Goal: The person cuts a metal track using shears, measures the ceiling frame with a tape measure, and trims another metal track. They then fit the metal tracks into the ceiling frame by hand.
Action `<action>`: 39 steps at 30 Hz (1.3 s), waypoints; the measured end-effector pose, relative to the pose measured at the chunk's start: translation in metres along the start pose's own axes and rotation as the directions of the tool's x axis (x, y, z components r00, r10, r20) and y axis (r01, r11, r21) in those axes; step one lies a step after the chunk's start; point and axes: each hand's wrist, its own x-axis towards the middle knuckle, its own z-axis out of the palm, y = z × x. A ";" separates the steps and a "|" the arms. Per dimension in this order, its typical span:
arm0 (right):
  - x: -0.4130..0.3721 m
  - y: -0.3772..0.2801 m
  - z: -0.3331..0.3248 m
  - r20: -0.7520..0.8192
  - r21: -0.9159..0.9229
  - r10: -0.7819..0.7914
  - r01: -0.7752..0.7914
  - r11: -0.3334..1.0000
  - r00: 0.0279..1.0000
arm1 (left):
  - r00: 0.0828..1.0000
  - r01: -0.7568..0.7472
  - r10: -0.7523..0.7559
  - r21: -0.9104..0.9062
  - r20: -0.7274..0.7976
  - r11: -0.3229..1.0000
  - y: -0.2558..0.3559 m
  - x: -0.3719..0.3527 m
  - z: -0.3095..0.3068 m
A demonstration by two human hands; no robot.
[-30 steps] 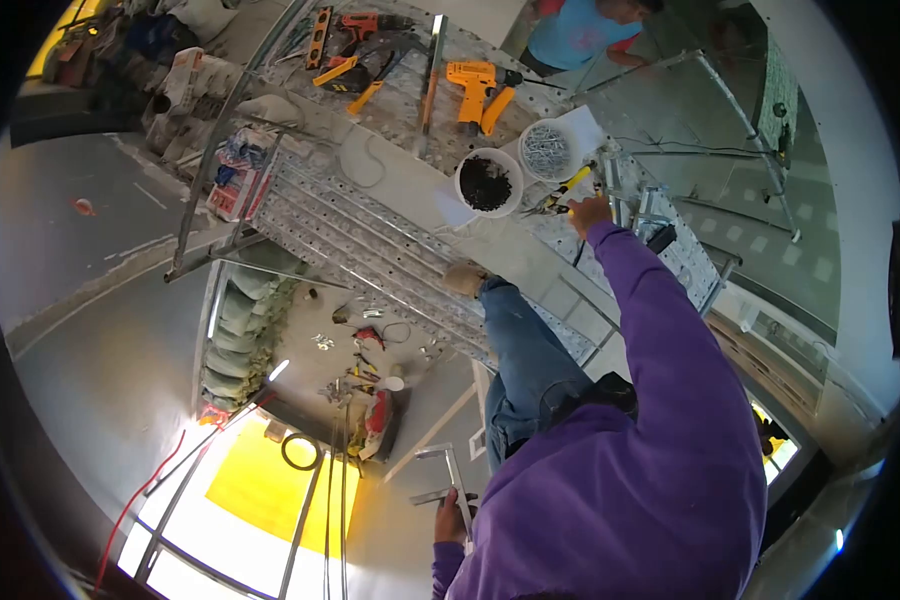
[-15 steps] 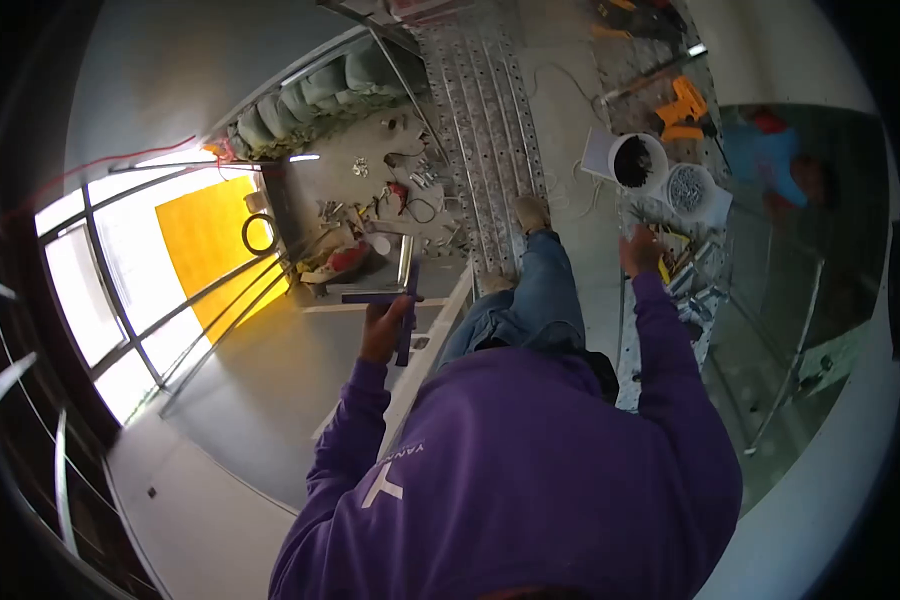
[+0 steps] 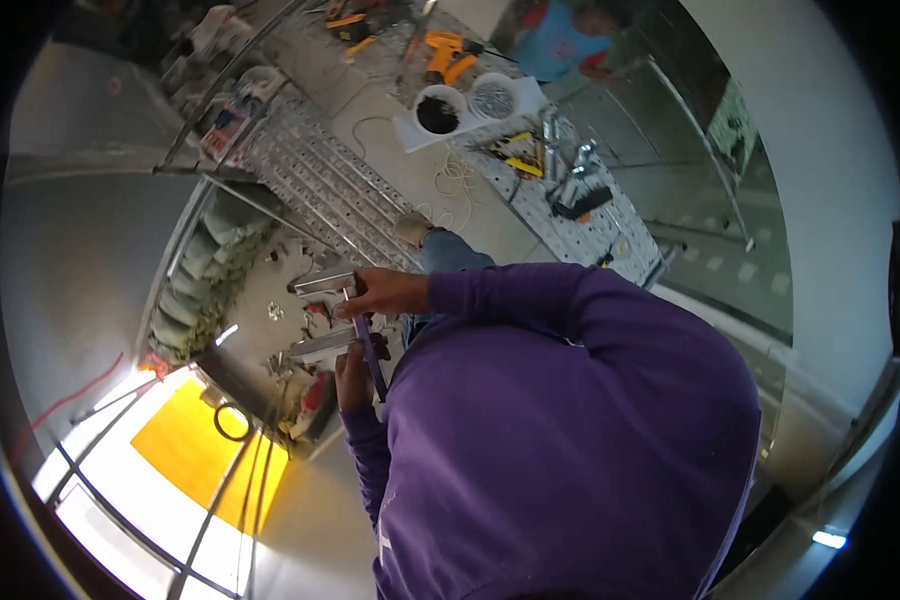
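My left hand is closed around a piece made of short metal bars, in front of my body. A purple-looking flat bar of that piece runs down toward my chest, and a silver bar sticks out to the left. My right hand is closed at the upper end of the same piece, beside another short silver bar. Its thumb and fingers press together there. Whether they also hold something small I cannot make out.
On a perforated metal platform at right lie yellow-handled pliers, metal fittings and an orange drill. Two white buckets stand there, one holding dark screws, one silver ones. Another person is behind glass.
My right hand has left the pliers and fittings on the platform and come across to the metal piece in my left hand. My view has turned, and the scene appears rotated.
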 end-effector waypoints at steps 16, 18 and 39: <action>-0.066 0.047 -0.005 -0.786 0.004 -0.210 0.345 0.939 0.582 | 0.700 -0.391 0.687 0.910 0.197 0.138 0.050 0.023 0.112; -0.069 0.040 -0.004 -0.801 0.092 -0.138 0.347 0.933 0.582 | 0.763 -0.309 0.594 0.951 0.254 -0.010 0.052 0.041 0.121; -0.045 0.031 -0.102 -0.435 0.387 0.140 0.044 0.921 0.890 | 0.979 0.188 -0.070 0.717 -0.191 0.671 0.002 0.123 0.081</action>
